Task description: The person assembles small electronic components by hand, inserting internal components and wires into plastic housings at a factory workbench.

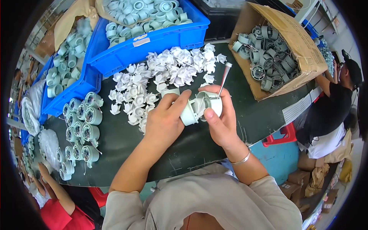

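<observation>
Left hand: the left hand (165, 119) is curled, thumb and fingers gripping a pale green, round plastic housing (188, 115) by its side.
Right hand: the right hand (224, 128), a silvery bangle (243, 156) at its wrist, closes thumb and fingers around a pale, hollow plastic cylinder (217, 106).
Held pieces: both are in front of the person, above the table's near half, edge against edge; whether they are joined cannot be told.
Slim rod: a thin silvery rod with a reddish streak (224, 79) slants upward beside the right hand's fingers; how it is held is unclear.
Table: a dark green, smooth tabletop (260, 117) lies beneath the hands.
White pile: many small white, petal-edged plastic pieces (178, 66) are spread just beyond the hands.
Cylinder rows: pale green plastic cylinders with wired round faces (91, 132) stand close together at the left.
Blue bins: a large blue plastic bin (153, 48) and another blue plastic bin (63, 100) hold pale green round parts.
Cardboard box: an open brown cardboard box (310, 53) at the right holds grey-green, wired round parts.
Neighbours: a co-worker in black (326, 111) sits at the right; another in red (61, 211) is at lower left.
</observation>
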Tool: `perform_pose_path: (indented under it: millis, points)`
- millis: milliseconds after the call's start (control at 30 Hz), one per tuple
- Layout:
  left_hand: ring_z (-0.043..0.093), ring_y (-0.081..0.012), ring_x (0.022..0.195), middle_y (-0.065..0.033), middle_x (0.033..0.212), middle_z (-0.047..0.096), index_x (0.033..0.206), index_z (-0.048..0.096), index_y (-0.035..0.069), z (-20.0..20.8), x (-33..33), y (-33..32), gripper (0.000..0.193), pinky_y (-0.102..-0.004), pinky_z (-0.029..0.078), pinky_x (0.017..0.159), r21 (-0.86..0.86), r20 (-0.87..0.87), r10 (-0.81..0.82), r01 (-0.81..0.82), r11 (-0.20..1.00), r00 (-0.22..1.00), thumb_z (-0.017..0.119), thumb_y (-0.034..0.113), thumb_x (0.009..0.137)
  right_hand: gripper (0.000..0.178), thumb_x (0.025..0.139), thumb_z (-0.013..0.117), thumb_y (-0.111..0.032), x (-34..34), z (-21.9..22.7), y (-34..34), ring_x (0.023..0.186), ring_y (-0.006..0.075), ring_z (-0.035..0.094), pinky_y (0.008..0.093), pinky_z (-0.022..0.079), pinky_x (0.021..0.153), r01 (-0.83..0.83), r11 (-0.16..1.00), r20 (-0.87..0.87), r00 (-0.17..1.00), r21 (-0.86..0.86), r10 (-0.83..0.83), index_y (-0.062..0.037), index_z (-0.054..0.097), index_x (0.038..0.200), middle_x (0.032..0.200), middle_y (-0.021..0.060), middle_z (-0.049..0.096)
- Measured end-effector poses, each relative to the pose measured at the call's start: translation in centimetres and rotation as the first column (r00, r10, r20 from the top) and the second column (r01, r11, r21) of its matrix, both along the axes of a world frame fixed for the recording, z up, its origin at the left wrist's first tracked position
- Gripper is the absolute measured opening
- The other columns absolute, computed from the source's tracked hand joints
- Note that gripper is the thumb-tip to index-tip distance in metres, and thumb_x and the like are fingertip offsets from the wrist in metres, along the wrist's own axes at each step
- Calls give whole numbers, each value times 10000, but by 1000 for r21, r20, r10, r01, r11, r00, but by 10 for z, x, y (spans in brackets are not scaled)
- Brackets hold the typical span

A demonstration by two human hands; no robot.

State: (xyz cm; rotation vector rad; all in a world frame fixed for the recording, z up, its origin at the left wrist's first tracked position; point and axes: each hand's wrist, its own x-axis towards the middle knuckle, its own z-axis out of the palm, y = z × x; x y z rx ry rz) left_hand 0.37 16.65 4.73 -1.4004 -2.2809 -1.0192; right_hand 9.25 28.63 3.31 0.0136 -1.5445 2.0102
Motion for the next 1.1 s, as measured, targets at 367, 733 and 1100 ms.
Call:
perform_pose_path:
  millis: [367,733,1100]
  points:
    - [402,-224,1124,-136,1255,314,1292,207,-20,-15,53,-3,630,-338,362,920,638,670,-542,-21,770,507,550,-21,763,372,830,534,-187,5,-3,-11,998,166,446,295,350,869,-98,985,-77,993,-140,88,-35,352,1116,1119,120,436]
    - [520,-262,952,-185,1088,460,1128,470,-21,-1,34,-14,559,-311,467,746,510,397,-472,238,826,787,704,44,624,320,868,398,-285,14,9,-2,819,142,431,281,370,728,-18,985,-63,998,172,29,-6,377,1023,954,119,455]
    - [559,-305,852,-208,1023,515,1117,471,-39,17,34,-19,587,-323,480,693,382,169,-477,389,838,862,726,51,595,473,850,357,-461,20,21,5,709,179,484,283,402,622,66,854,-142,990,515,10,-14,384,1003,877,207,492]
